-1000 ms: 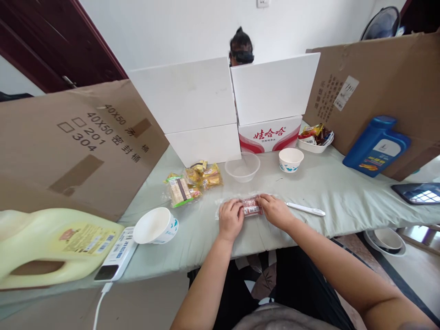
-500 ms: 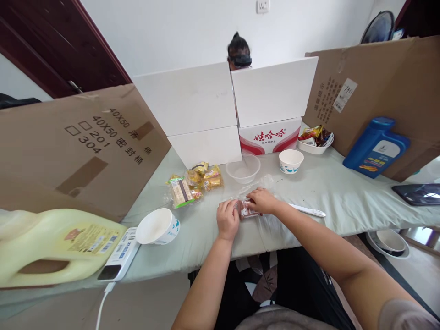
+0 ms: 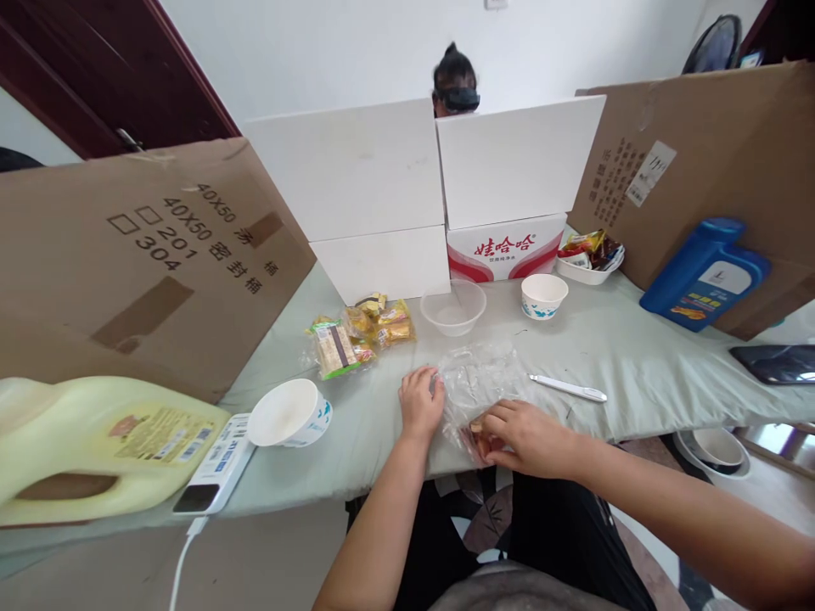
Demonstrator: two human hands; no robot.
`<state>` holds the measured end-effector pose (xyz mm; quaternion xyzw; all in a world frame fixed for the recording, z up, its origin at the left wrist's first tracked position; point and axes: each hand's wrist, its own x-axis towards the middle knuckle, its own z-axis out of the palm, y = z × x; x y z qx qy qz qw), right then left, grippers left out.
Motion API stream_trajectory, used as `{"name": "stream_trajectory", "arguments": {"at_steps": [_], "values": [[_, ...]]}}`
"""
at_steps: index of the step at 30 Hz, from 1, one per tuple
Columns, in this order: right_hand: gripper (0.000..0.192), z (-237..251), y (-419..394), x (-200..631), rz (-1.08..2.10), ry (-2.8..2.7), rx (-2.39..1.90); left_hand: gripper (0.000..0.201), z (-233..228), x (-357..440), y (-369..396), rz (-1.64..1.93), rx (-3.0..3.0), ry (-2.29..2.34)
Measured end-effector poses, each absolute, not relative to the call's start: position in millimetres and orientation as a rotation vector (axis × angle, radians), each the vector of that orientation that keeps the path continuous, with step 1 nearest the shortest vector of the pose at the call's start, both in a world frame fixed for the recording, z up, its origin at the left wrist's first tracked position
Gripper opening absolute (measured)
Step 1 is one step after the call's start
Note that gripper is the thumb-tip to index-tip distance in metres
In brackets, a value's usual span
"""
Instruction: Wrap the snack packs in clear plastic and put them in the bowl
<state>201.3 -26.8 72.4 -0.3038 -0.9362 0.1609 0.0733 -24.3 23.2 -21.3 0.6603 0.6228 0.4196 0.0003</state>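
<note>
On the cloth in front of me lies a crinkled clear plastic bag [image 3: 480,373]. At its left edge, my left hand [image 3: 421,400] is closed with fingers bent, seemingly pinching the film. My right hand [image 3: 525,437] curls over a reddish-brown packaged snack [image 3: 479,445] at the bag's near end, close to the table's front edge. The fingers cover most of that snack. A white knife-like tool [image 3: 568,388] lies right of the bag. Beyond the bag stands a translucent plastic bowl [image 3: 453,310].
Yellow-wrapped snacks [image 3: 391,324] and a green-edged packet [image 3: 335,348] lie left. Paper bowls [image 3: 311,424] stand on both sides; a white basket [image 3: 589,273] holds wrapped snacks. A blue bottle [image 3: 706,276], phone [image 3: 773,363], yellow jug [image 3: 120,441] and power strip [image 3: 216,467] flank them. A person sits behind white boxes [image 3: 375,170].
My right hand has moved toward me with the reddish-brown snack, away from my left hand. The clear bag now lies spread between the hands. My left hand stays almost in place.
</note>
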Motion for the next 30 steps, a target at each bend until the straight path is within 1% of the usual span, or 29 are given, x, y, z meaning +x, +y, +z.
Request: {"name": "stream_trajectory", "arguments": {"at_steps": [2, 4, 6, 9, 11, 13, 15, 17, 18, 20, 23, 26, 30], "values": [[0.021, 68.0, -32.6, 210.5, 0.507, -2.775, -0.976, 0.018, -18.4, -22.5, 21.5, 1.351, 2.089, 1.973], [0.026, 59.4, -33.9, 216.1, 0.487, -2.741, -1.008, 0.016, -12.6, -20.5, 18.6, 1.380, 2.141, 1.923], [0.039, 49.1, -33.2, 218.3, 0.472, -2.720, -1.012, 0.014, -5.7, -18.4, 15.2, 1.370, 2.232, 1.784], [0.059, 39.1, -32.1, 217.6, 0.501, -2.713, -1.011, 0.015, 2.1, -15.6, 10.8, 1.239, 2.370, 1.480], [0.066, 40.0, -31.5, 217.9, 0.533, -2.713, -1.019, 0.016, 3.7, -14.3, 9.1, 1.121, 2.406, 1.349], [0.062, 46.8, -29.5, 222.5, 0.555, -2.718, -1.046, 0.016, 3.0, -13.3, 8.4, 1.026, 2.412, 1.340], [0.051, 57.2, -24.2, 232.8, 0.572, -2.729, -1.087, 0.015, 1.4, -12.4, 8.2, 0.956, 2.414, 1.401], [0.040, 69.2, -13.4, 247.2, 0.603, -2.723, -1.126, 0.019, 0.0, -11.7, 8.2, 0.904, 2.420, 1.446], [0.038, 75.4, -5.5, 254.1, 0.617, -2.700, -1.144, 0.021, -0.5, -11.3, 8.3, 0.887, 2.422, 1.453], [0.039, 88.2, 15.7, 263.3, 0.599, -2.605, -1.175, 0.024, -1.1, -10.6, 8.6, 0.869, 2.424, 1.449], [0.042, 106.9, 59.4, 256.1, 0.423, -2.407, -1.225, 0.026, -2.5, -10.0, 9.4, 0.864, 2.431, 1.436], [0.040, 120.4, 109.8, 224.5, 0.239, -2.303, -1.243, 0.027, -4.0, -9.8, 9.8, 0.864, 2.432, 1.440], [0.046, 119.1, 167.9, 174.7, 0.128, -2.238, -1.353, 0.028, -3.2, -9.8, 8.8, 0.852, 2.417, 1.480]]}}
